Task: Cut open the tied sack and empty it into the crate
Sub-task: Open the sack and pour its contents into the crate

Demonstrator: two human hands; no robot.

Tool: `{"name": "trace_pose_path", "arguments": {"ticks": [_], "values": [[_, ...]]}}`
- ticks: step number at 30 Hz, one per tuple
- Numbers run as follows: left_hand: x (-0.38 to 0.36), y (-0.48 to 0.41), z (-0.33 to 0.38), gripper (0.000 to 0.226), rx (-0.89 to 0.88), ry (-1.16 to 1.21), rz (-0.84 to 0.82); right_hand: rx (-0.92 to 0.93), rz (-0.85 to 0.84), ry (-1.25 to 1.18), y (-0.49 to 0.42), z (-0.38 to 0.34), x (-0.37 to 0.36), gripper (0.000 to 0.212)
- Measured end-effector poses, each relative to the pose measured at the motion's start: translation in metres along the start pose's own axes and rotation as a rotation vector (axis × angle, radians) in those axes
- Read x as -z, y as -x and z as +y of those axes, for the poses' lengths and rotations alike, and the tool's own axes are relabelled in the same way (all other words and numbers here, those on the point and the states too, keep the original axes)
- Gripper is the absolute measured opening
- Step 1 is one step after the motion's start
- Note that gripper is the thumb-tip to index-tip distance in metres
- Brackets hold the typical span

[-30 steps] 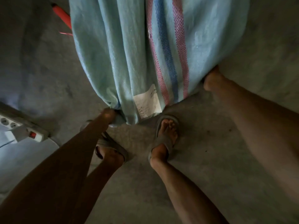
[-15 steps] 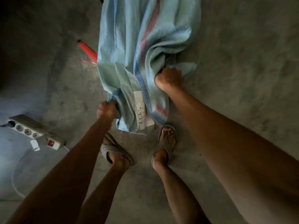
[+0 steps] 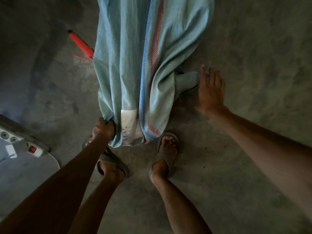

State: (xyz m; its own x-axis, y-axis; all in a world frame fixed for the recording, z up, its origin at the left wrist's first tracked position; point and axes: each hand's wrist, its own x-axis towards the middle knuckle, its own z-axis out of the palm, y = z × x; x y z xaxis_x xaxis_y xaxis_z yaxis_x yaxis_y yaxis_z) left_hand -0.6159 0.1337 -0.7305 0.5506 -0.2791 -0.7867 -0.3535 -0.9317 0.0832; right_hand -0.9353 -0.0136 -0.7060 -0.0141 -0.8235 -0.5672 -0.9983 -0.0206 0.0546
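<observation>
A pale blue woven sack (image 3: 125, 65) with a blue and red stripe and a white label hangs down the middle of the head view, limp and creased, its lower end at my feet. My left hand (image 3: 103, 129) is clenched on the sack's lower left corner. My right hand (image 3: 210, 92) is off the sack, fingers spread, just right of a loose fold of fabric. No crate is in view.
A red utility knife (image 3: 80, 43) lies on the concrete floor, partly under the sack's left edge. A white power strip (image 3: 20, 142) with a red switch sits at the left. My feet in grey slippers (image 3: 166, 154) stand just below the sack.
My right hand has let go of the sack's right fold and opened beside it. The sack now hangs longer and flatter. My left hand still grips its corner.
</observation>
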Motion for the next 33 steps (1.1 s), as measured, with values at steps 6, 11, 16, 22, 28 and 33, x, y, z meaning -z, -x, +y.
{"name": "trace_pose_path", "arguments": {"ticks": [6, 11, 16, 22, 28, 33], "values": [[-0.005, 0.010, 0.011, 0.039, -0.032, -0.032, 0.021, -0.023, -0.297, 0.105, -0.044, 0.005, 0.002, 0.080], [0.019, 0.030, 0.015, 0.040, -0.126, -0.019, 0.038, -0.137, -0.474, 0.350, -0.001, 0.015, 0.011, 0.045], [0.091, 0.090, 0.032, 0.035, -0.151, 0.064, 0.007, 0.099, -0.233, 0.105, 0.052, -0.018, 0.083, 0.035], [0.222, 0.193, 0.129, 0.031, -0.206, 0.311, 0.080, 0.068, -0.169, -0.098, 0.128, -0.012, 0.239, 0.034], [0.351, 0.311, 0.251, 0.038, -0.328, 0.565, 0.066, 0.008, 0.002, -0.281, 0.195, -0.009, 0.421, 0.033], [0.444, 0.370, 0.335, 0.030, -0.431, 0.677, 0.063, -0.003, 0.130, -0.330, 0.197, 0.001, 0.551, 0.031]]}}
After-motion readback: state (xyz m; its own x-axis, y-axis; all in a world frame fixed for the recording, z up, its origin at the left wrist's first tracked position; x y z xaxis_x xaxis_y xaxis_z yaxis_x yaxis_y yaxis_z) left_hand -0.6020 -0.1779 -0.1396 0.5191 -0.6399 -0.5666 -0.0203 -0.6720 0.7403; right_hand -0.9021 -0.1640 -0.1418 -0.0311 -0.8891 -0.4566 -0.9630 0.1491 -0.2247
